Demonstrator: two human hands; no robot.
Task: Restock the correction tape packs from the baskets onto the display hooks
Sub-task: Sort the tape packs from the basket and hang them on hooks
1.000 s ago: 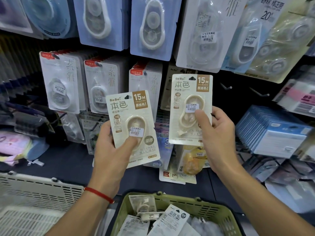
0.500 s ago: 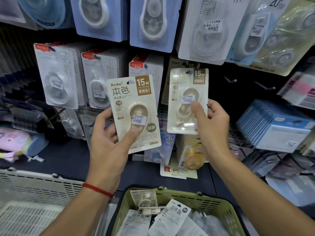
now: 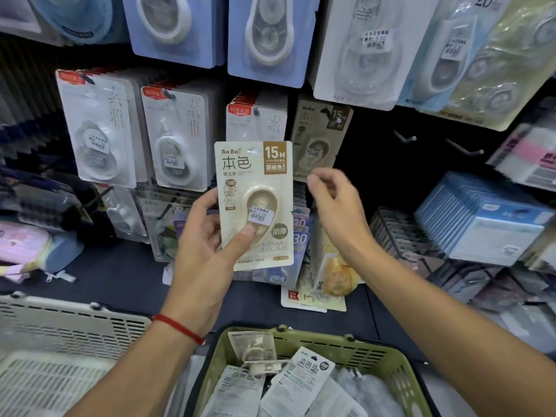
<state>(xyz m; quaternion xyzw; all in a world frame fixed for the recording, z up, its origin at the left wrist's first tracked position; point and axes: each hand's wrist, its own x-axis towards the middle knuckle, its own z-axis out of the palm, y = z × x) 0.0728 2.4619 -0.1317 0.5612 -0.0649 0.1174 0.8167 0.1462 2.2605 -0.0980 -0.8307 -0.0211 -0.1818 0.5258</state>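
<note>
Glossy plastic blister, matt card pack [image 3: 255,203]

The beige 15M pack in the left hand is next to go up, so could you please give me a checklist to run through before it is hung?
1. Grip: left hand holds the beige 15M pack, thumb on the blister. Ok.
2. Hang hole at the pack's top edge is uncovered and facing up. Ok.
3. Target hook: a matching hung pack already sits there. Ok.
4. Room left on that hook: cannot tell.
5. Right hand holds nothing and is free to help. Ok.
6. More stock in the green basket. Ok.
</note>
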